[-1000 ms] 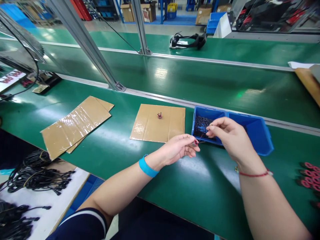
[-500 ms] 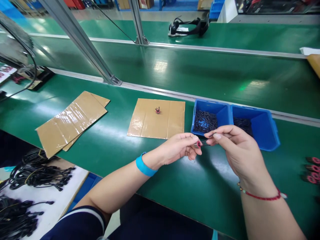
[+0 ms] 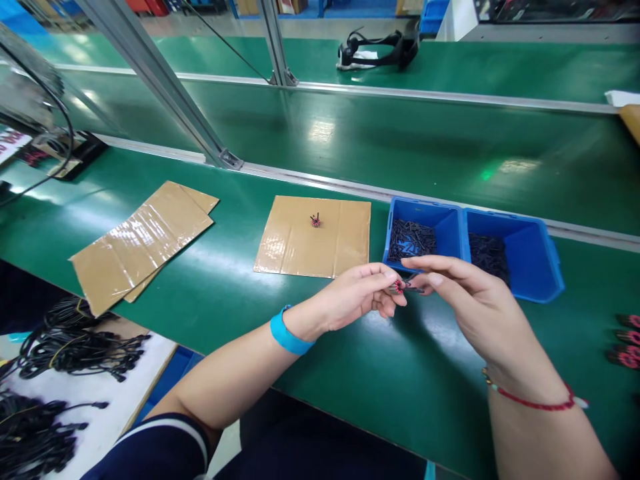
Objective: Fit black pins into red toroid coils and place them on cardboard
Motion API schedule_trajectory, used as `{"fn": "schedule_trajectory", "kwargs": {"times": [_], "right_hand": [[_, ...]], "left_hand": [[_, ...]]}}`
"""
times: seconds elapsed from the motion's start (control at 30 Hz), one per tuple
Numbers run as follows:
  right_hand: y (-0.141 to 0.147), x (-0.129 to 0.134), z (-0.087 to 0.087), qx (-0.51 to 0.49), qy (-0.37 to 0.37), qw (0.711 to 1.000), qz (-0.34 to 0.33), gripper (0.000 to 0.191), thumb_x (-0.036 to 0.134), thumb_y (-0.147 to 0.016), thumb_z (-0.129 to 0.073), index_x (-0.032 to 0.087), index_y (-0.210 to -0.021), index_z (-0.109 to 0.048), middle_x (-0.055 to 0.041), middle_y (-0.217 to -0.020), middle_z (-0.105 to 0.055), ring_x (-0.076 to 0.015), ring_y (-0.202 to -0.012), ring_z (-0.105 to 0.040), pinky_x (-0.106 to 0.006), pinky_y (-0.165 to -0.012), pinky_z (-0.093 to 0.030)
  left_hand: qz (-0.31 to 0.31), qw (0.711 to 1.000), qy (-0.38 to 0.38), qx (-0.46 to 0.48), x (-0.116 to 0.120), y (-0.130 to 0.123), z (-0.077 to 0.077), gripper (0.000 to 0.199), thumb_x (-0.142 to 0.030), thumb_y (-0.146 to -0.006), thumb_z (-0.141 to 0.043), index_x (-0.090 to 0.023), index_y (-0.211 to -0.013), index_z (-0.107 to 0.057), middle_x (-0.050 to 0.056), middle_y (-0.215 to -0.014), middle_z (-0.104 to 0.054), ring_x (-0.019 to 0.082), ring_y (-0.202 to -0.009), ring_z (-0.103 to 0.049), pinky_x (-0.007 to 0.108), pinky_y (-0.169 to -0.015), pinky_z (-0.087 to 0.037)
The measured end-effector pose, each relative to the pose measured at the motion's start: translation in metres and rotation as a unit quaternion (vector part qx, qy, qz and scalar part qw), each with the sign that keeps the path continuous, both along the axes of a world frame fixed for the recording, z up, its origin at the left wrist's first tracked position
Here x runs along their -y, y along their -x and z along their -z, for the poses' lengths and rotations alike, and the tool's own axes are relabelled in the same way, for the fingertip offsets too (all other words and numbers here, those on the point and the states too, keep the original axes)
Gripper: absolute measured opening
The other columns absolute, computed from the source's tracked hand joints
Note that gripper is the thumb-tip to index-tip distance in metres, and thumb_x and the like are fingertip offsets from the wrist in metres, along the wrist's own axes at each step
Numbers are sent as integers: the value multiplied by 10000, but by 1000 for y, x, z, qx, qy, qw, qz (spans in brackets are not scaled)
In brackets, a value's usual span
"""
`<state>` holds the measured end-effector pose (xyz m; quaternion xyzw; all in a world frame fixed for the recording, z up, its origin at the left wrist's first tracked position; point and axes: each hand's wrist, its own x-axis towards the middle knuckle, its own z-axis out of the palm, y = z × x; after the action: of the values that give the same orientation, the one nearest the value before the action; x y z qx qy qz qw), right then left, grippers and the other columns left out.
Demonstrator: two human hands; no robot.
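My left hand (image 3: 357,297) pinches a small red-and-black wound ring coil (image 3: 399,287) between thumb and fingers. Dark leads (image 3: 413,288) stick out of the coil to the right. Around their ends is my right hand (image 3: 473,310), its index finger stretched out and its thumb apart from it; whether a fingertip touches a lead is hard to see. A similar coil (image 3: 315,221) with upright black leads rests on the cardboard sheet (image 3: 287,243) beyond my left hand. Just behind my hands stand two blue bins (image 3: 537,257) holding short black tube-like pieces (image 3: 413,239).
More cardboard sheets (image 3: 145,240) lie at the left of the green bench (image 3: 240,313). Several red-and-black coils (image 3: 627,357) are at the right edge. Bundled black cables (image 3: 80,340) lie at lower left. A metal post (image 3: 170,87) rises behind the sheets.
My right hand's pinch at the leads has loosened, with index finger and thumb now spread. It has shifted slightly right at the wrist. My left hand keeps the coil in nearly the same place.
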<state>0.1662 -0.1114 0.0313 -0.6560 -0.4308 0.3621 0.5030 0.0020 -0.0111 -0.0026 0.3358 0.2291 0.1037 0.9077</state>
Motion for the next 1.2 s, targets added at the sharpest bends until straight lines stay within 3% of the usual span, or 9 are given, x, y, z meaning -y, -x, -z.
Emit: {"fn": "schedule_trajectory", "kwargs": {"times": [0.13,0.37,0.53,0.67,0.8,0.97,1.2], "right_hand": [[-2,0,8,-20,-6,999,27,213,316,-891,-713,281,-1094,-765,-36,-1047,-787,-141,-791,-721,-271,-709,-607],[-1,0,14,-29,-19,999,-41,68,329,-870,-753,280,-901,-787,-10,-860,-732,-142,-793,-669,-268,-730,-547],[-2,-3,16,10,-30,998,-55,70,326,-873,-745,286,-893,-797,-24,-869,-699,-163,-809,-653,-297,-715,-523],[-4,-2,18,-24,-16,999,-17,192,332,-857,-764,297,-1046,-765,-18,-915,-724,-153,-814,-676,-288,-732,-552],[-5,2,17,-25,-25,999,37,88,297,-858,-758,270,-930,-716,10,-830,-697,-114,-718,-657,-233,-659,-537],[1,2,16,-12,-26,999,17,111,294,-851,-750,260,-943,-699,-4,-880,-712,-131,-788,-670,-250,-718,-549],[5,-1,22,18,-16,1000,17,88,320,-858,-742,246,-897,-714,-2,-822,-703,-129,-731,-643,-258,-675,-526]], "left_hand": [[-19,1000,-7,-7,0,-1,1,261,-386,-918,-687,-138,-907,-608,31,-746,-709,72,-558,-614,226,-582,-459],[-3,1000,0,6,0,0,3,258,-380,-897,-706,-143,-894,-603,29,-737,-714,72,-553,-610,222,-578,-461],[-1,1000,10,15,1,0,2,262,-376,-877,-726,-145,-888,-602,30,-735,-720,73,-549,-611,215,-566,-455],[-34,999,25,19,2,-1,0,217,-319,-876,-730,-134,-903,-620,36,-786,-734,74,-583,-646,212,-607,-484],[-79,995,53,28,0,-3,1,138,-227,-880,-715,-123,-912,-631,42,-833,-738,78,-664,-683,210,-683,-503],[-104,992,65,34,-1,-4,2,133,-191,-857,-737,-119,-914,-641,42,-857,-735,85,-710,-690,229,-734,-504],[-91,993,61,41,2,-4,1,225,-209,-789,-811,-132,-915,-641,24,-804,-725,97,-723,-700,247,-766,-509]]}}
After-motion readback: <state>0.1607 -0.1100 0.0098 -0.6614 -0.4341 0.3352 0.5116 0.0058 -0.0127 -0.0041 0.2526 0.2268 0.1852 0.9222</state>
